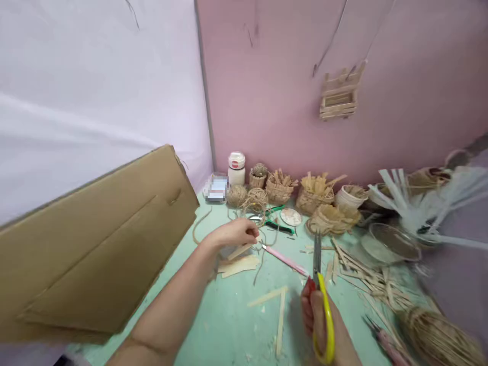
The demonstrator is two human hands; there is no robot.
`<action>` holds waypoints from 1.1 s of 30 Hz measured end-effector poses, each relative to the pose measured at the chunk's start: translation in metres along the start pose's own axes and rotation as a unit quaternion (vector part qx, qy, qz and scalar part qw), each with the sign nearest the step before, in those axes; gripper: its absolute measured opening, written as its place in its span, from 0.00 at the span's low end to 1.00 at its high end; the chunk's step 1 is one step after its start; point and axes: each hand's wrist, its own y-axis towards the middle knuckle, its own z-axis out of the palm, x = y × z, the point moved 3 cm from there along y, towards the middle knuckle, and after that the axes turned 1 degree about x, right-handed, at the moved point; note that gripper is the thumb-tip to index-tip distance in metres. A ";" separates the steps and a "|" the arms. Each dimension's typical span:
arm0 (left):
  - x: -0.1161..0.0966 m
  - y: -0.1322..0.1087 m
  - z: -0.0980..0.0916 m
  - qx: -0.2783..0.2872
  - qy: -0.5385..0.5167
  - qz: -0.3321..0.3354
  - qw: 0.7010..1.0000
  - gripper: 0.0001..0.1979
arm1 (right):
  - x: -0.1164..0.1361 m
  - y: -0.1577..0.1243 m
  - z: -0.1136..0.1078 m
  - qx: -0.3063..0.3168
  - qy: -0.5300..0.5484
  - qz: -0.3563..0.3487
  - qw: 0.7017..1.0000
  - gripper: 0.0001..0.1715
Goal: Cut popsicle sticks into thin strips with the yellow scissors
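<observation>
My right hand (318,315) grips a pair of scissors (317,259) with yellow and red handles, its blades pointing away from me and close together. My left hand (241,232) is bent over with its fingers pinched on a pale flat strip (240,251); the fingertips are partly hidden. Just below that hand lies a small pile of pale flat pieces (240,265). A pink-handled craft knife (285,259) rests between the two hands. Nearer to me, two thin pale strips (281,320) meet at a corner on the green tabletop (224,320).
A large cardboard sheet (114,239) leans at left. Green-handled pliers (280,226), twine balls (237,195), a white jar (237,170) and small woven baskets (280,192) line the back. Loose sticks (366,277), pink-handled pliers (385,343) and a twine coil (438,333) lie at right.
</observation>
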 end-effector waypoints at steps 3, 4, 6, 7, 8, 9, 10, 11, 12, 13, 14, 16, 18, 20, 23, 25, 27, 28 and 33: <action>0.005 0.002 -0.002 0.005 0.003 -0.005 1.000 0.08 | -0.001 0.006 -0.001 0.021 0.003 0.004 1.000 0.31; 0.006 0.002 -0.003 0.005 0.005 -0.007 1.000 0.08 | -0.001 0.008 -0.001 0.036 0.015 0.009 0.999 0.32; 0.007 0.001 -0.005 0.001 0.011 -0.011 1.000 0.08 | 0.003 0.008 0.002 0.079 0.054 0.026 0.995 0.36; 0.008 0.000 -0.005 0.000 0.015 -0.013 1.000 0.08 | 0.006 0.006 0.005 0.108 0.086 0.039 0.990 0.37; 0.008 0.000 -0.006 0.002 0.017 -0.015 1.000 0.08 | 0.010 0.004 0.008 0.139 0.127 0.049 0.981 0.39; 0.009 -0.001 -0.006 0.005 0.018 -0.017 1.000 0.07 | 0.014 0.001 0.012 0.179 0.169 0.068 0.967 0.40; 0.009 -0.001 -0.006 0.010 0.019 -0.019 1.000 0.07 | 0.018 -0.002 0.014 0.196 0.209 0.076 0.955 0.39; 0.009 -0.001 -0.006 0.015 0.020 -0.020 0.999 0.07 | 0.022 -0.004 0.016 0.208 0.226 0.091 0.947 0.38; 0.010 -0.001 -0.006 0.021 0.020 -0.021 0.999 0.07 | 0.025 -0.006 0.017 0.209 0.236 0.098 0.944 0.37; 0.011 -0.001 -0.006 0.027 0.019 -0.022 0.999 0.06 | 0.028 -0.007 0.017 0.203 0.246 0.093 0.943 0.36; 0.012 0.000 -0.006 0.033 0.018 -0.024 0.999 0.06 | 0.030 -0.007 0.017 0.196 0.253 0.087 0.943 0.34; 0.015 0.001 -0.004 0.050 0.016 -0.029 0.998 0.06 | 0.034 -0.007 0.015 0.182 0.265 0.076 0.944 0.33; 0.017 0.003 -0.002 0.066 0.016 -0.032 0.997 0.07 | 0.035 -0.006 0.013 0.172 0.286 0.085 0.939 0.31; 0.019 0.005 -0.001 0.080 0.018 -0.034 0.996 0.07 | 0.036 -0.005 0.010 0.156 0.315 0.099 0.931 0.29; 0.020 0.006 0.002 0.102 0.015 -0.043 0.994 0.07 | 0.038 -0.004 0.008 0.139 0.338 0.102 0.925 0.26; 0.019 0.006 0.004 0.116 0.017 -0.050 0.992 0.07 | 0.039 -0.004 0.008 0.144 0.338 0.094 0.925 0.26; 0.017 0.007 0.005 0.128 0.032 -0.052 0.990 0.07 | 0.039 -0.004 0.008 0.154 0.331 0.090 0.927 0.25; 0.016 0.007 0.005 0.134 0.044 -0.051 0.989 0.07 | 0.039 -0.004 0.008 0.157 0.327 0.089 0.927 0.24; 0.013 0.007 0.009 0.178 0.093 -0.057 0.978 0.08 | 0.041 -0.005 0.009 0.156 0.325 0.086 0.929 0.23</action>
